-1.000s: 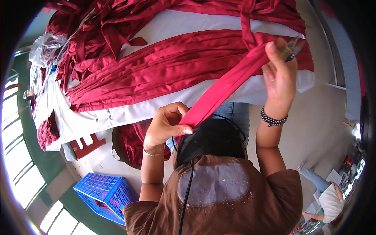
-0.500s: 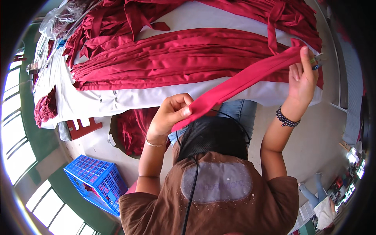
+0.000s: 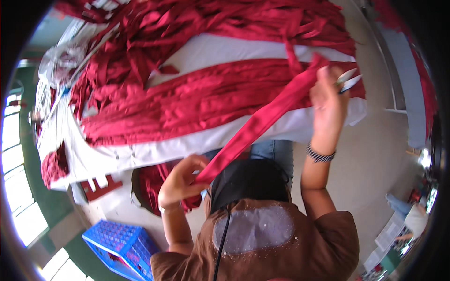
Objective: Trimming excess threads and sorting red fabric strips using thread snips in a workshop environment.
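Note:
A long, narrow red fabric strip [image 3: 262, 119] is stretched slantwise between my hands, above the near edge of the table. My left hand [image 3: 180, 181] is closed on its lower end, thumb and fingers pinching the cloth. The upper end is pinched in my right hand [image 3: 328, 100], which is raised over the right end of the table. A small pair of thread snips [image 3: 349, 80] juts out from the right fingers, blades pointing away to the right. Motion blurs both hands somewhat.
On the white-covered table [image 3: 206, 51] lie a long bundle of red strips [image 3: 201, 100] and a larger red heap [image 3: 140, 35] behind it. Below left are a tub of red cloth [image 3: 152, 185] and a blue plastic crate [image 3: 117, 241]. Another person [image 3: 415, 220] is far right.
The whole view has shifted, so table and crate appear lower. The strip hangs more steeply between my hands, and the snips' blades show more plainly. Both hands still hold the strip.

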`<action>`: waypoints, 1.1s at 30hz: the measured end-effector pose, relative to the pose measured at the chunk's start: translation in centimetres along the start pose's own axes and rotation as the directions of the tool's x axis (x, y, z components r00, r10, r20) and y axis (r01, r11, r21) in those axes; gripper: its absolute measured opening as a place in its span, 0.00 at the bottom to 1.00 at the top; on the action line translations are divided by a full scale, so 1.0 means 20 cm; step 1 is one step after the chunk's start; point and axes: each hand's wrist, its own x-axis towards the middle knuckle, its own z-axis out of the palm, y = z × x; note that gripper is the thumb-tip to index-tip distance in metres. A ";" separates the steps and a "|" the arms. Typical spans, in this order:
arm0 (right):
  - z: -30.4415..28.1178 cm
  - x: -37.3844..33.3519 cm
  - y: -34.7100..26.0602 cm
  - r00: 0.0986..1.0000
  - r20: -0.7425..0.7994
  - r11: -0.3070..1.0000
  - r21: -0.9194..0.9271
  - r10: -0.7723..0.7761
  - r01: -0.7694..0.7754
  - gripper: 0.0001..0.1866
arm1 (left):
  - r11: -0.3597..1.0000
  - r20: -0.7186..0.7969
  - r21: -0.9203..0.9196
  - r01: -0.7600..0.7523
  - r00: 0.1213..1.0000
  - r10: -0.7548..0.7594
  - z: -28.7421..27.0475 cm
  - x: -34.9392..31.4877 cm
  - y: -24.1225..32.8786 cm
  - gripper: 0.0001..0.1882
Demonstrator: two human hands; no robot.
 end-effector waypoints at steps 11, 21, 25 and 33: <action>0.24 -0.60 0.01 0.622 0.782 0.945 -0.182 -0.028 0.271 0.08 | 0.594 -0.271 0.803 -0.050 0.857 0.439 0.13 0.11 0.33 0.25; 0.23 -0.77 -0.03 0.271 0.960 0.993 0.040 -0.068 0.108 0.05 | 0.080 0.689 0.657 -0.750 0.640 0.341 0.48 0.79 0.52 0.06; 0.12 -0.60 -0.18 0.227 0.973 0.999 0.033 -0.034 0.009 0.05 | 0.174 0.397 0.771 -0.612 0.677 0.619 0.18 0.80 0.57 0.03; 0.01 -0.45 -0.18 0.334 0.942 0.991 -0.072 0.032 0.109 0.09 | -0.092 0.200 0.964 -0.249 0.452 0.869 -0.25 0.07 0.77 0.16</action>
